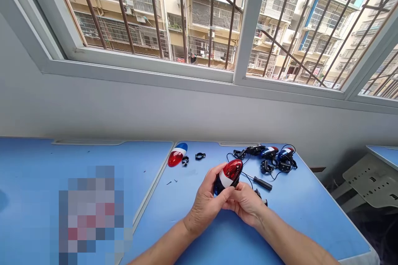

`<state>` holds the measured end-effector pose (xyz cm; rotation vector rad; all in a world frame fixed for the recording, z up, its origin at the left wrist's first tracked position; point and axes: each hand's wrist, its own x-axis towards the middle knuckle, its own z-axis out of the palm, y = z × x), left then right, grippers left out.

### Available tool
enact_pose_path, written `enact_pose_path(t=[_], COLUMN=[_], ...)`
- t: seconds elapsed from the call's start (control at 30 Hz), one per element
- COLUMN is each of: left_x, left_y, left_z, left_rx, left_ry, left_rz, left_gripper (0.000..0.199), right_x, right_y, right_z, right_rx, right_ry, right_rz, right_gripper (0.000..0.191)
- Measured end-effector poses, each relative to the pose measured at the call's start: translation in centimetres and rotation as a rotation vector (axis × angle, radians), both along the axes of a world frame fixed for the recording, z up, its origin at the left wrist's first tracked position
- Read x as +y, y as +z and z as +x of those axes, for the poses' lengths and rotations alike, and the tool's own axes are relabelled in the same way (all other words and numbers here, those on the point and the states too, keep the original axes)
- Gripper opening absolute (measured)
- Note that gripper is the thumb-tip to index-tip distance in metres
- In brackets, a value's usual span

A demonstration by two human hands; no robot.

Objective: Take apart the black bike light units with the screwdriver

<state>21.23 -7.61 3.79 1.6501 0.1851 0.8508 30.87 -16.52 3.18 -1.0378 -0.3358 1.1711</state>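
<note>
Above the blue desk, a red, white and blue oval light with a dark base sits between my two hands. My left hand wraps around its left side, thumb along the near edge. The fingers of my right hand are pinched against the lower right of the light; what exactly they grip is hidden. Just behind my right hand lies a screwdriver with a black handle. A dark part shows partly past the right wrist, with a thin cable running near it.
A loose red, white and blue cover lies by the desk seam, near two black ring clamps and two small screws. More cabled lights cluster at the back right. A pixelated patch covers the left desk. A barred window is behind.
</note>
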Motion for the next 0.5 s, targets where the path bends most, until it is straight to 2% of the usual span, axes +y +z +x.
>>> enact_pose_path(t=[0.17, 0.27, 0.37, 0.5], left_x=[0.3, 0.7, 1.2, 2.5], left_y=[-0.3, 0.0, 0.7, 1.1], left_z=[0.1, 0.1, 0.1, 0.1], left_rx=[0.007, 0.012, 0.012, 0.053], left_ry=[-0.002, 0.006, 0.017, -0.008], left_rz=[-0.04, -0.121, -0.261, -0.54], left_gripper=[0.047, 0.048, 0.044, 0.041], right_x=[0.0, -0.2, -0.4, -0.8], right_y=[0.6, 0.8, 1.0, 1.5], right_z=[-0.2, -0.2, -0.1, 0.0], right_rx=[0.002, 0.007, -0.004, -0.047], right_ry=[0.0, 0.014, 0.082, 0.165], right_rz=[-0.017, -0.044, -0.077, -0.085], right_gripper=[0.042, 0.039, 0.039, 0.042])
